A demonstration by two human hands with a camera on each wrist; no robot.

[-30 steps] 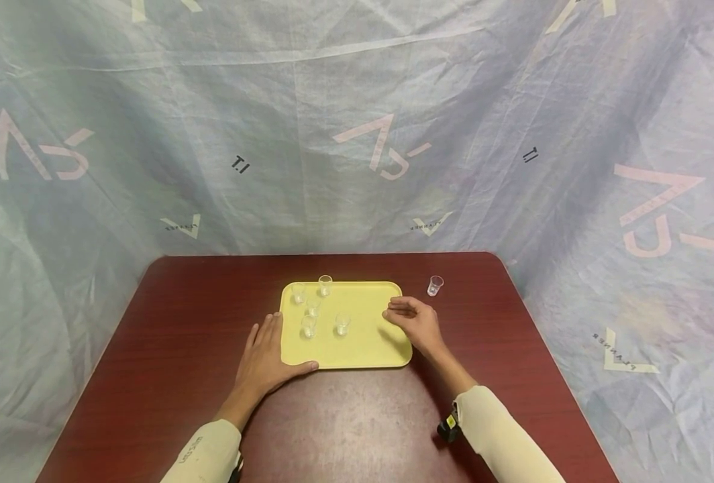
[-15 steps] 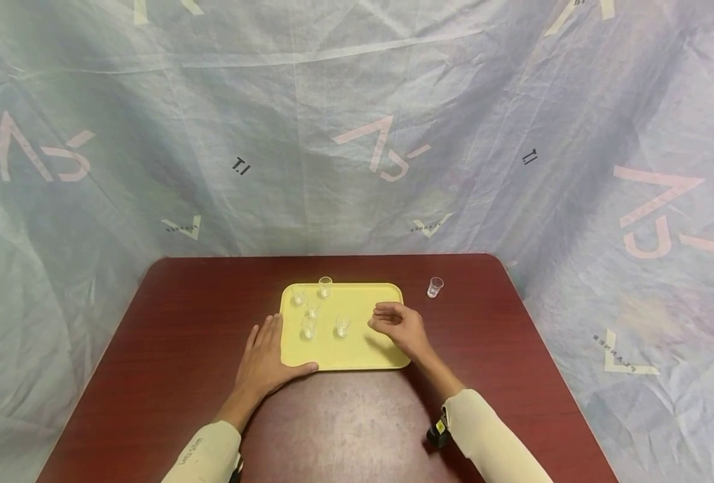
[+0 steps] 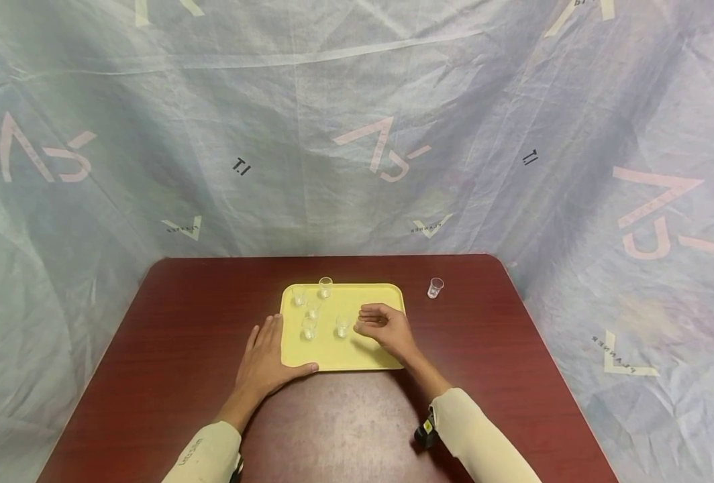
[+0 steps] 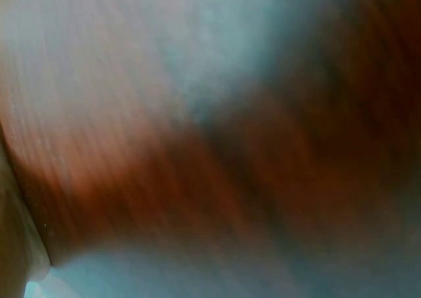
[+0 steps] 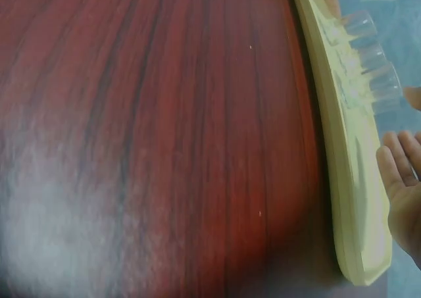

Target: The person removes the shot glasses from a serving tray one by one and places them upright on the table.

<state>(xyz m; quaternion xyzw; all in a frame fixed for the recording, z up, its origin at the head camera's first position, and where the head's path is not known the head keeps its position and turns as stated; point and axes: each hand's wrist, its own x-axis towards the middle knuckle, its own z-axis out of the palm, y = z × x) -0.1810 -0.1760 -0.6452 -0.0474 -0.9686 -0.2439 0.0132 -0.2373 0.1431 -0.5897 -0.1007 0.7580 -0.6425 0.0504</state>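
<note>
Printed grey-blue cloth (image 3: 212, 100) backs a red-brown table (image 3: 200, 302) bearing a yellow tray (image 3: 369, 294). Left hand (image 3: 265, 355): spread wide at the tray's nine o'clock edge. Right hand (image 3: 388, 330): thumb and fingers parted, holding nothing, just beside the clear cup (image 3: 341, 328) near tray centre, at its three o'clock. Cup: probably light, stiff, slick; best pinched by its sides. Since the earlier frame, the right hand has shifted toward nine o'clock.

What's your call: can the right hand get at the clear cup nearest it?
Probably yes: the right hand looks empty and hovers over the yellow tray beside that clear cup, with no other cup between them.
</note>
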